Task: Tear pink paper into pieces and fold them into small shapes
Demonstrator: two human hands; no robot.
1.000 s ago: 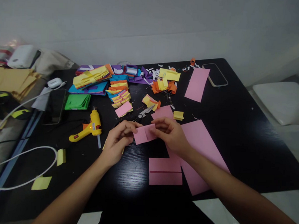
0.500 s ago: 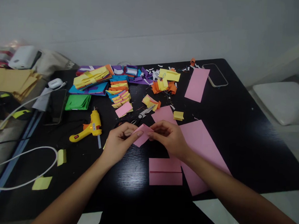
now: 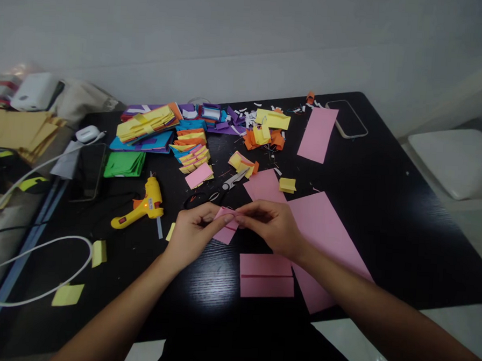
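A small folded piece of pink paper is pinched between both hands above the dark table. My left hand grips its left side, thumb on top. My right hand holds its upper right corner between thumb and fingers. Just below lies a creased pink paper. A large pink sheet runs under my right forearm, and another pink piece lies beyond that hand. Scissors rest past my fingertips, their dark handles toward my left hand.
A yellow glue gun lies left of my hands. Folded colored papers, a green stack and paper scraps fill the back. A phone sits at back right, partly under pink paper. A white cable loops at left.
The pink paper has been tilted and folded over; its top edge sits lower, and a crease line now shows across it. My right fingers have moved slightly left along its top.
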